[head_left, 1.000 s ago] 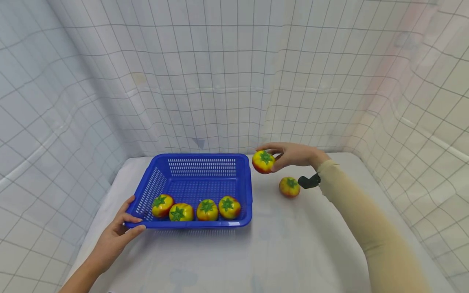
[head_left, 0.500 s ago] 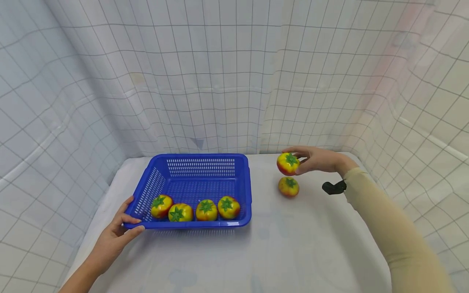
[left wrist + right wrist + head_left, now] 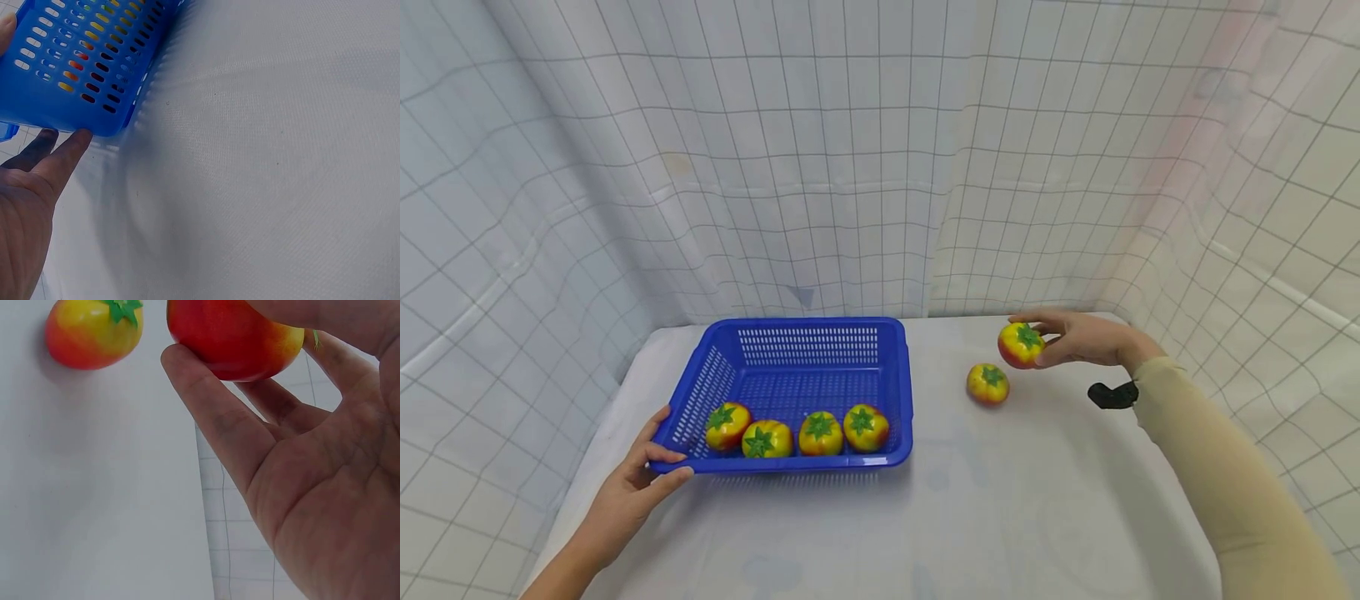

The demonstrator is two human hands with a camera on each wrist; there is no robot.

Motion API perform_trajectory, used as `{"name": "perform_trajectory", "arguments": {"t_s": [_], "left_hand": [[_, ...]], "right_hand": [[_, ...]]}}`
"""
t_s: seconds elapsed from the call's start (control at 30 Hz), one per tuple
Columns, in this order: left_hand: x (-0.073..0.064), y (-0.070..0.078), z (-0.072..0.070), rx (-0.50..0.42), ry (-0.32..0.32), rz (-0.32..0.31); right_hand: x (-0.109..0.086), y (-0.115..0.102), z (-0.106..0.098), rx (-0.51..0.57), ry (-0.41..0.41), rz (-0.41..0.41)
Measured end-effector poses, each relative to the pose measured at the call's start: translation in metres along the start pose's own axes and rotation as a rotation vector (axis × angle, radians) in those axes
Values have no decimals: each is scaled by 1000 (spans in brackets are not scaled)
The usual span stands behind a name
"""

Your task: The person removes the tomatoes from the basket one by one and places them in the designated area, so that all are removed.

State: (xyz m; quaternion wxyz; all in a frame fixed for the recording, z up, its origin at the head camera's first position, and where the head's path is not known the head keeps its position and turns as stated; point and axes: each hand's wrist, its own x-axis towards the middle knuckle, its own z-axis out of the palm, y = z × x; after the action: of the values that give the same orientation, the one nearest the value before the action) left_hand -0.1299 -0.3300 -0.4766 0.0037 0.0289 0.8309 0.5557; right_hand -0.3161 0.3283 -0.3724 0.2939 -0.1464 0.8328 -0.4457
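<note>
My right hand [image 3: 1090, 337] holds a yellow-and-red tomato [image 3: 1021, 345] with a green star-shaped top, thumb and fingers around its sides. In the right wrist view the red underside of this tomato [image 3: 231, 344] shows between the fingers, above the tabletop. A second tomato [image 3: 988, 384] sits on the table just left of and nearer than the held one. At the left, my left hand [image 3: 625, 500] grips the near-left corner of a blue plastic basket [image 3: 790, 464], thumb at the front and fingers at the side. Several matching tomatoes lie in a row along the basket's near side.
A white cloth covers the table [image 3: 985, 517]. White curtains with a grid pattern [image 3: 850, 167] stand behind the table and on both sides. A small black object [image 3: 1112, 395] sticks out by the right wrist.
My right hand has carried its tomato to the right, from beside the basket to past the loose tomato on the table. The left hand keeps its grip on the basket corner.
</note>
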Motion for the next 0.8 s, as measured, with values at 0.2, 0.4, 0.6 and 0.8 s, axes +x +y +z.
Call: {"name": "perform_trajectory", "arguments": {"t_s": [0.2, 0.4, 0.6, 0.8], "left_hand": [[0, 1, 0, -16, -3, -8], [0, 1, 0, -15, -5, -3], [0, 0, 0, -9, -3, -7], [1, 0, 0, -2, 1, -8]], "right_hand": [[-5, 11, -1, 22, -3, 22], [-6, 28, 0, 54, -1, 57], [-8, 47, 1, 94, 17, 66], [-9, 65, 3, 144, 15, 81]]}}
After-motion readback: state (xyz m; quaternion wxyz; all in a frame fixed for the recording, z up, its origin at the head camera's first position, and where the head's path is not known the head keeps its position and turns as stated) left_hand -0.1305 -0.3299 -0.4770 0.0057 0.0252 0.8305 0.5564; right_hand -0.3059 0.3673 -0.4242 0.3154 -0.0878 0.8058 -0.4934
